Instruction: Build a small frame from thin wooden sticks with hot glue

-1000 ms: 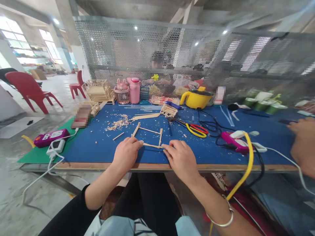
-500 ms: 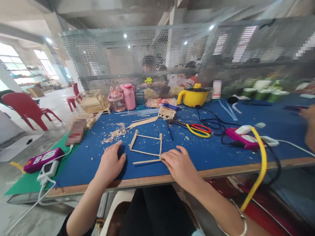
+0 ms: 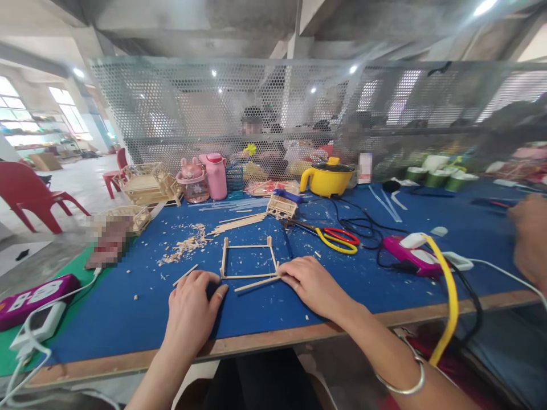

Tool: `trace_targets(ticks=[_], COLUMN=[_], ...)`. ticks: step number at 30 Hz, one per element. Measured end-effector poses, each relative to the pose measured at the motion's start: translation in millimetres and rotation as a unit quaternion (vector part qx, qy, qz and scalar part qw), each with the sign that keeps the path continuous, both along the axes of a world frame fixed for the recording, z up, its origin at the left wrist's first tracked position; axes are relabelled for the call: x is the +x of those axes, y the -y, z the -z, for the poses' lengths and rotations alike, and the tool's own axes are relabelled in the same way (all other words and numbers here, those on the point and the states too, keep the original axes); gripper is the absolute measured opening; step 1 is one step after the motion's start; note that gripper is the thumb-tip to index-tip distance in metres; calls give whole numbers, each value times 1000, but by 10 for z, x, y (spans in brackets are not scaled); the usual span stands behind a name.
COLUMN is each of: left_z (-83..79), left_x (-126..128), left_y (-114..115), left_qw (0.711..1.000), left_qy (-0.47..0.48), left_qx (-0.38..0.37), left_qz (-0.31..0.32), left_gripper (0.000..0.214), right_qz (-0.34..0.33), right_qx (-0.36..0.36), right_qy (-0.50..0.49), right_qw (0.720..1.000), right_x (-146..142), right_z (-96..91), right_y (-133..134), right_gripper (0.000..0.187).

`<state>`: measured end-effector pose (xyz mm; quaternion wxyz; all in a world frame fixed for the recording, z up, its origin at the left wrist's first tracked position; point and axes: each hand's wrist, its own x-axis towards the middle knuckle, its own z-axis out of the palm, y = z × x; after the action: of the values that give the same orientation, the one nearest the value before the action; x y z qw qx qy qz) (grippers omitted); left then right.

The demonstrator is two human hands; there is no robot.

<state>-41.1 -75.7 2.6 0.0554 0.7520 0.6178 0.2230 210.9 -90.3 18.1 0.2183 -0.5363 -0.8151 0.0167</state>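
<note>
Centrally, a four-sided wooden frame (image 3: 250, 277) made of thin sticks lies on the blue bench (image 3: 141, 319), between the two hands. The right hand (image 3: 314, 287) has its grip closed on the right end of a loose stick (image 3: 255, 284), which slants just in front of the frame's near bar; whether these fingers also touch the frame cannot be told. The left hand (image 3: 194, 307), its grip parted, rests beside the near left corner. Beyond lie wood shavings (image 3: 188, 245), left, and scissors (image 3: 337, 240), right.
</note>
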Motion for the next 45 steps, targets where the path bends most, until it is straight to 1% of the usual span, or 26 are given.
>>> trace_targets(ticks=[2, 5, 10, 16, 19, 25, 28, 32, 35, 41, 45], left_z=[-11, -39, -36, 35, 53, 24, 32, 57, 64, 52, 46], left_x=[25, 62, 81, 9, -28, -95, -123, -147, -160, -155, -148], left_y=[-30, -84, -85, 54, 85, 24, -3, 3, 21, 43, 55], left_qw=[1000, 1000, 1000, 1000, 999, 998, 997, 995, 993, 991, 991], left_qy=[-14, -26, -1, 21, 29, 51, 66, 96, 113, 134, 132], left_qx=[2, -3, 9, 16, 17, -18, -16, 6, 13, 10, 33], left_qz=[-22, -11, -8, -15, -12, 17, 27, 27, 21, -21, -13], left_gripper=[31, 30, 25, 25, 23, 22, 22, 20, 18, 21, 16], right_qz=[-6, -7, -11, -24, -27, -57, -72, -47, -41, -92, -60], right_qx=[8, 18, 33, 27, 21, 46, 59, 76, 95, 162, 219], right_qy=[-18, -37, -45, -56, -51, -50, -64, -100, -92, -35, -14], right_qw=[1000, 999, 998, 998, 998, 996, 994, 991, 990, 982, 974], right_x=[12, 11, 17, 19, 20, 17, 3, -9, 0, 2, -62], right_z=[40, 85, 97, 77, 81, 44, 30, 68, 120, 174, 177], right_y=[3, 8, 31, 53, 45, 77, 112, 140, 127, 73, 73], right_gripper=[14, 14, 14, 14, 15, 15, 14, 13, 12, 17, 17])
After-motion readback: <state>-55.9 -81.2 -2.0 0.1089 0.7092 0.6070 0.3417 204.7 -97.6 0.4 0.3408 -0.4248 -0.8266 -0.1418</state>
